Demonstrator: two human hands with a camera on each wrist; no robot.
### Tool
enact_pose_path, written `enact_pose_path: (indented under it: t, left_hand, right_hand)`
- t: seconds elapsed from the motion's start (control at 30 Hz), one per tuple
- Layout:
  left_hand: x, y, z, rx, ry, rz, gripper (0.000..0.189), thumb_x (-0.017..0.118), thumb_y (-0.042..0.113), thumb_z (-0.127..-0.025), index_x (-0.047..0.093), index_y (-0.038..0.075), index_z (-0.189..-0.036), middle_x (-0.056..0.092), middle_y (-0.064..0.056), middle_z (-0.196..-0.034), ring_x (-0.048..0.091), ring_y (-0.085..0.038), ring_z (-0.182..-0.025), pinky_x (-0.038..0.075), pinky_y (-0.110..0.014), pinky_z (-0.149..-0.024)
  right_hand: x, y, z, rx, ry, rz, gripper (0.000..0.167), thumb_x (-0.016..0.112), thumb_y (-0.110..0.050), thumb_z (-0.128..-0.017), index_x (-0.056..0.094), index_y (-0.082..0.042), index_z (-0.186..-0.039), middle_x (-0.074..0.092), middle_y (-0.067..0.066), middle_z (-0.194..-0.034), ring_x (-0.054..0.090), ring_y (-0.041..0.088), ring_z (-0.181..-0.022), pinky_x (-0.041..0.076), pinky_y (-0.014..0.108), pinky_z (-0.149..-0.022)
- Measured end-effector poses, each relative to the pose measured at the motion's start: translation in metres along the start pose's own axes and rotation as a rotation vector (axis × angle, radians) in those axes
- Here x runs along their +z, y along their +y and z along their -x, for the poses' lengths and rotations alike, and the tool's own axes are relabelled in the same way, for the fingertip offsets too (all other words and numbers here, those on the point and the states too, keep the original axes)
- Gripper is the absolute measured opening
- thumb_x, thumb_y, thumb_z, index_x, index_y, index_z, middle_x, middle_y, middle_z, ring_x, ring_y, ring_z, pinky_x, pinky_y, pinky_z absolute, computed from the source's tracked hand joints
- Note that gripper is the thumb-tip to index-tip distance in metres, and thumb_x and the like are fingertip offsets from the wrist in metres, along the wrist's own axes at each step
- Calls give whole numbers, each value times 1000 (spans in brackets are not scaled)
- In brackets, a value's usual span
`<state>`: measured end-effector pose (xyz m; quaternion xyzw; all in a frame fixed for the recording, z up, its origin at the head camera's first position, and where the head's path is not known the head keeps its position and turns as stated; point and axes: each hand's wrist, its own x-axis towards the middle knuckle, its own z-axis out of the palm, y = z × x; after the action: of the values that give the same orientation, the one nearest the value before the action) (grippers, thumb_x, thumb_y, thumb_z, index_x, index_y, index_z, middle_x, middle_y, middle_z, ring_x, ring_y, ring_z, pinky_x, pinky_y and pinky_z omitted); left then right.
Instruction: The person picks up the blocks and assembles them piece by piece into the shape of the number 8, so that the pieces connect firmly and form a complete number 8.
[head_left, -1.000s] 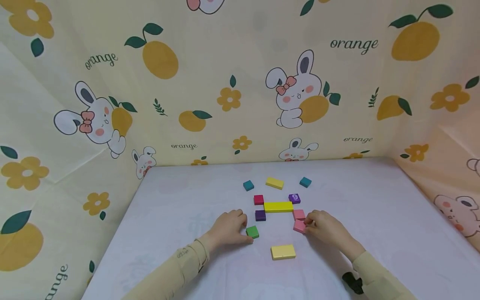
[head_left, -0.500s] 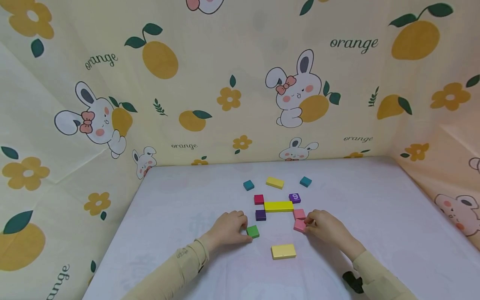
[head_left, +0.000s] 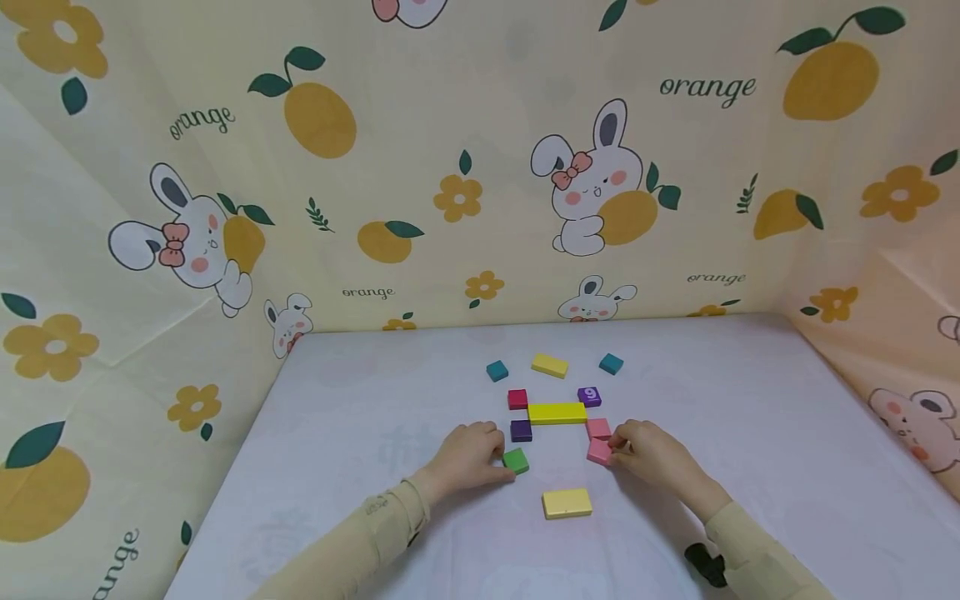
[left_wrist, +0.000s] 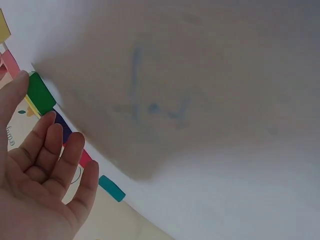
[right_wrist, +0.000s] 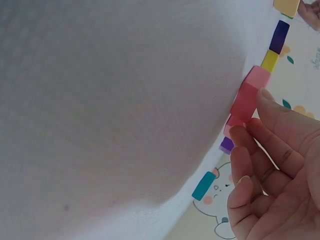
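My left hand (head_left: 467,458) pinches a small green block (head_left: 516,461) between thumb and index finger, low on the white table. In the left wrist view the thumb meets one end of the green block (left_wrist: 41,93) and the index fingertip is at the other. Across from it, my right hand (head_left: 654,457) holds a pink block (head_left: 598,452) by thumb and fingertip, its corner close to a second pink block (head_left: 597,428). A long yellow block (head_left: 557,414) lies between the dark purple block (head_left: 521,431) and that second pink one. The right wrist view shows the held pink block (right_wrist: 245,101) side-on.
Beyond the long block lie a red block (head_left: 517,399), a purple block (head_left: 589,397) marked 9, two teal blocks (head_left: 497,371) and a yellow block (head_left: 550,366). A pale yellow block (head_left: 567,503) lies nearer me. A patterned cloth wall (head_left: 420,167) borders the table.
My left hand has slid slightly right with the green block, bringing it nearer to below the dark purple block. The right hand and its pink block have stayed in place.
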<state>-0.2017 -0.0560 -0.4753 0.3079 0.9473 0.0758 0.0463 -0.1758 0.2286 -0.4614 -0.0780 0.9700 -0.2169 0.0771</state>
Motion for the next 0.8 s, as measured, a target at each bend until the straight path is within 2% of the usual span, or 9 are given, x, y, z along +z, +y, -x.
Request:
enact_pose_path:
  t: [0.33,0.8]
  left_hand:
    - [5,7,-10,-12,9,2,36,68,53,-76,62,18,-85,47,10,-73,42,-6,-64,35,-20,-60]
    - [7,12,-17,-54,24,4,38,69,54,-75,60,18,-81,48,9,-72,42,-7,-64,35,-21,-59]
  right_hand:
    - [0,0,0,-8,7,-3,15,73,-14,-78,69,-6,-90,65,1,-82,52,14,-72,51,32,-67]
    - [1,0,0,11,-2,4,16,73,-15,-78,69,-7,-90,64,1,-81,52,13,-72,52,31,-69]
